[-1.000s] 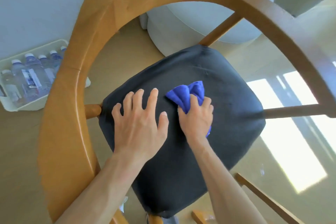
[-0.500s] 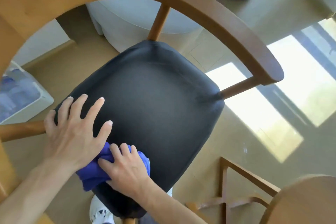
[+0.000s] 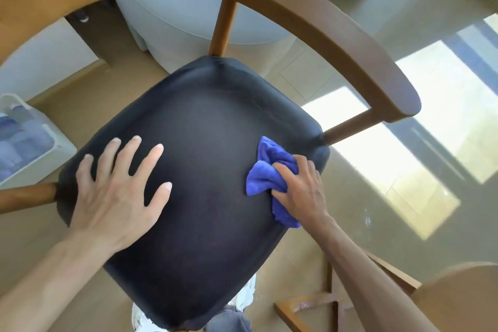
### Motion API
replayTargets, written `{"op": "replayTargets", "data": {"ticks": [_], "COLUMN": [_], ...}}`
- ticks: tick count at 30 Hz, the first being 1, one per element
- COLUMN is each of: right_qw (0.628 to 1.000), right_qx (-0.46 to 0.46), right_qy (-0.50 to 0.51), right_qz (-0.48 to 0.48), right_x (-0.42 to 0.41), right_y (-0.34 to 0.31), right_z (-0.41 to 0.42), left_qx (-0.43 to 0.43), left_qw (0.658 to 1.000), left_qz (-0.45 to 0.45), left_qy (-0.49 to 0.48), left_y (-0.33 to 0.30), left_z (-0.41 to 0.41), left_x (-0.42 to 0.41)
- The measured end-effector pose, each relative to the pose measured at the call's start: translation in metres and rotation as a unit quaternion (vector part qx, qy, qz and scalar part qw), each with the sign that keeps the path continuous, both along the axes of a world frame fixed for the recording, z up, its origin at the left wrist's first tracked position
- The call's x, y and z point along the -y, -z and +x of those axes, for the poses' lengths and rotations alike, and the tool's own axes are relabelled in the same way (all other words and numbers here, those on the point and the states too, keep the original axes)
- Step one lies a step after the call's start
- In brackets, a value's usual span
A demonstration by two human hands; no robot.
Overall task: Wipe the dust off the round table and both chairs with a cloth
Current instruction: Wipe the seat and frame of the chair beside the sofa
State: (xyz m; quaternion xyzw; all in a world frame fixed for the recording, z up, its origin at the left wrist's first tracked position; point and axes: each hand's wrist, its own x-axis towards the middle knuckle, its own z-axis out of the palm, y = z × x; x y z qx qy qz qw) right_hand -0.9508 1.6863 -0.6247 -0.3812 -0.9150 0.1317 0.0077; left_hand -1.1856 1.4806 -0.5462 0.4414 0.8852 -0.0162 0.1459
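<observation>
Gripping blue cloth (image 3: 265, 170), right hand (image 3: 299, 188) on chair seat (image 3: 210, 127); left hand (image 3: 116, 191) fingers splayed flat.

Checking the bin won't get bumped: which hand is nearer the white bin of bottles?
Left. The left hand lies flat on the seat's bin-side edge; the right hand grips the cloth across from the bin.

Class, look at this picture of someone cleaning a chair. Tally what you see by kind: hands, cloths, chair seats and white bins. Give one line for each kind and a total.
Hands: 2, the left hand and the right hand
Cloths: 1, the blue cloth
Chair seats: 1, the dark seat
White bins: 1, the white bin
Total: 5
</observation>
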Motion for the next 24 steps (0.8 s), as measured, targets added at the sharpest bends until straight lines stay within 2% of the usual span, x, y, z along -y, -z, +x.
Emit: {"op": "replayTargets", "data": {"ticks": [5, 8, 14, 17, 21, 24], "right_qw": [0.986, 0.949, 0.882, 0.879, 0.919, 0.956], "right_qx": [-0.049, -0.113, -0.164, -0.176, -0.123, -0.102], "right_qy": [0.154, 0.282, 0.433, 0.431, 0.367, 0.274], "right_qz": [-0.038, -0.081, -0.091, -0.107, -0.074, -0.031], "right_x": [-0.034, -0.039, -0.003, 0.024, 0.073, 0.121], "right_y": [0.013, 0.023, 0.031, 0.026, 0.021, 0.015], "right_z": [0.037, 0.051, 0.029, 0.018, 0.002, -0.017], "left_qx": [0.016, 0.020, 0.033, 0.041, 0.049, 0.050], "left_qw": [1.000, 0.999, 0.998, 0.998, 0.997, 0.996], "left_qz": [0.008, 0.004, 0.014, 0.019, 0.029, 0.041], "left_qy": [0.023, 0.030, 0.048, 0.052, 0.055, 0.053], "left_y": [0.007, 0.010, 0.017, 0.018, 0.017, 0.014], "left_z": [0.012, 0.013, 0.020, 0.021, 0.025, 0.027], "left_x": [-0.013, -0.015, -0.024, -0.027, -0.026, -0.025]}}
